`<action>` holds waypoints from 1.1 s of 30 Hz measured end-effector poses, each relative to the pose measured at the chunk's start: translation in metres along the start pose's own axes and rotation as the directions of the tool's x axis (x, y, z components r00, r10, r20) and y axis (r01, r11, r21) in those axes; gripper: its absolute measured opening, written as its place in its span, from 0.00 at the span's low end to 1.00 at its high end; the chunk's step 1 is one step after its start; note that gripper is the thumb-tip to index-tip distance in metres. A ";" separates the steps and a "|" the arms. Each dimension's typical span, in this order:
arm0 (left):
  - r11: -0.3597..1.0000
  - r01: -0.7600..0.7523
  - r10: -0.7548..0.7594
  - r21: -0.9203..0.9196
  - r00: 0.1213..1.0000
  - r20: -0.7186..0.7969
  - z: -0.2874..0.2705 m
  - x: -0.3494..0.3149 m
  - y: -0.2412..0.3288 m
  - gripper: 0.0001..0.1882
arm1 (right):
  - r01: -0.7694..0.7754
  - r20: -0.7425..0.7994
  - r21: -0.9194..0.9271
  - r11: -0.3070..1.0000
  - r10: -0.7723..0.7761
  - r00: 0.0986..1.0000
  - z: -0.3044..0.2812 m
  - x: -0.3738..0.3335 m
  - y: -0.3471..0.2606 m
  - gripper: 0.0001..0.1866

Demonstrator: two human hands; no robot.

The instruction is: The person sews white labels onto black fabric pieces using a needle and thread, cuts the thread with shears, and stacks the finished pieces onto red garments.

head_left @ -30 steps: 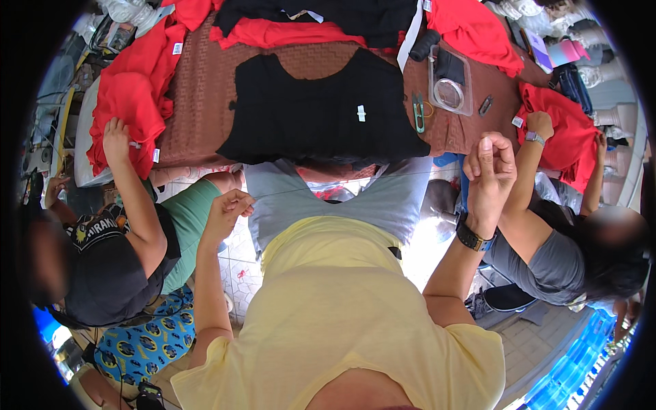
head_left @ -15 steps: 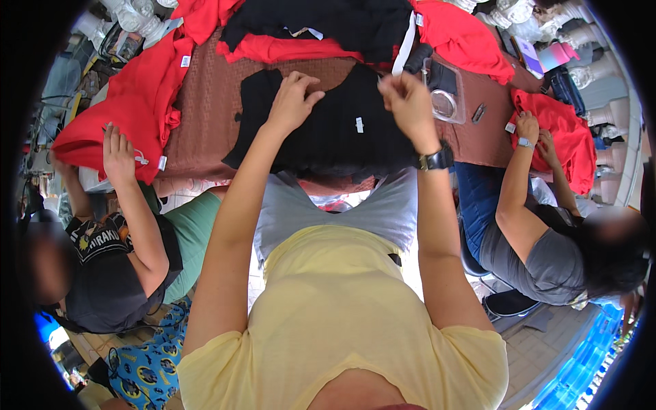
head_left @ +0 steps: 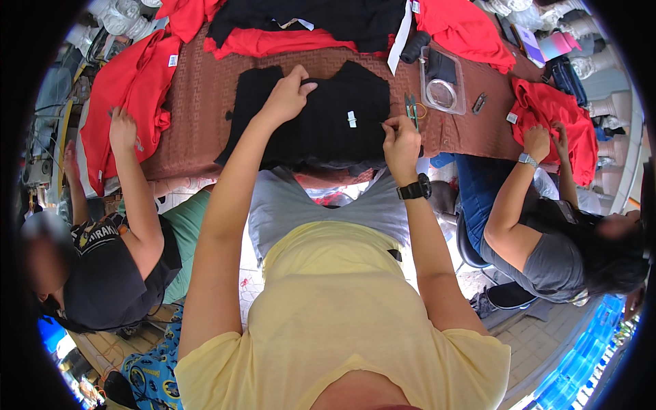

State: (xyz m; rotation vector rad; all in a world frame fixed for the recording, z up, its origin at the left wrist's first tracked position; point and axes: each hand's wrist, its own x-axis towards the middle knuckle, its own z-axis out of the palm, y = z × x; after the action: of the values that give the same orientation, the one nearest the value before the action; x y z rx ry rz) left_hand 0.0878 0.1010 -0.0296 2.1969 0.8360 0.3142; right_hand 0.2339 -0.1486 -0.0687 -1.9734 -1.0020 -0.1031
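A black garment (head_left: 311,126) with a small white tag (head_left: 352,119) lies spread on the table's near side. My left hand (head_left: 285,101) rests at its neckline, fingers curled over the edge of the cloth. Beside the garment's right edge is my right hand (head_left: 403,142), its thumb and forefinger pinched together. A thin sliver shows at those fingertips, too small to name. Just beyond the right hand lie small snips (head_left: 411,108) with greenish blades or handles.
On the brown tablecloth (head_left: 195,96) sit a clear plastic case (head_left: 443,85), a black spool (head_left: 415,48), a metal clip-like tool (head_left: 480,103) and a white strip (head_left: 401,41). More black cloth (head_left: 342,20) lies at the back. Co-workers on both sides handle red garments (head_left: 130,96).
My right hand has come down and nearer, to the garment's right edge, uncovering the snips. The left hand stays at the neckline. The left co-worker's red garment has shifted.
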 end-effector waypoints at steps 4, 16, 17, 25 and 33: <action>0.912 -0.257 0.200 -0.321 0.959 -0.199 -0.028 0.020 -0.002 0.08 | -0.152 0.016 0.285 0.946 0.154 0.988 -0.012 0.047 -0.041 0.05; 0.622 -0.534 0.388 -0.572 0.845 -0.367 -0.252 0.041 0.177 0.12 | 0.255 -0.170 0.741 0.621 -0.193 0.966 -0.042 0.243 -0.156 0.26; 0.657 -0.394 0.320 -0.643 0.918 -0.235 -0.251 0.040 0.159 0.10 | 0.247 -0.168 0.746 0.619 -0.184 0.969 -0.041 0.233 -0.156 0.19; 0.776 0.209 0.090 -0.595 0.897 0.432 -0.102 -0.025 0.025 0.17 | -0.173 0.214 0.583 0.794 0.055 0.975 0.002 0.105 -0.058 0.08; 0.949 0.053 -0.063 -0.310 0.998 -0.020 -0.026 -0.062 0.010 0.12 | -0.227 0.393 0.569 0.790 -0.019 0.919 -0.140 0.026 -0.104 0.04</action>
State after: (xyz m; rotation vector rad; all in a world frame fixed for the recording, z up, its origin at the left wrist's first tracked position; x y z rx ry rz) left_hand 0.0339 0.0699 -0.0020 1.8762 0.8063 0.4206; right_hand 0.2214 -0.2085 0.0964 -1.4575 -0.9986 0.6259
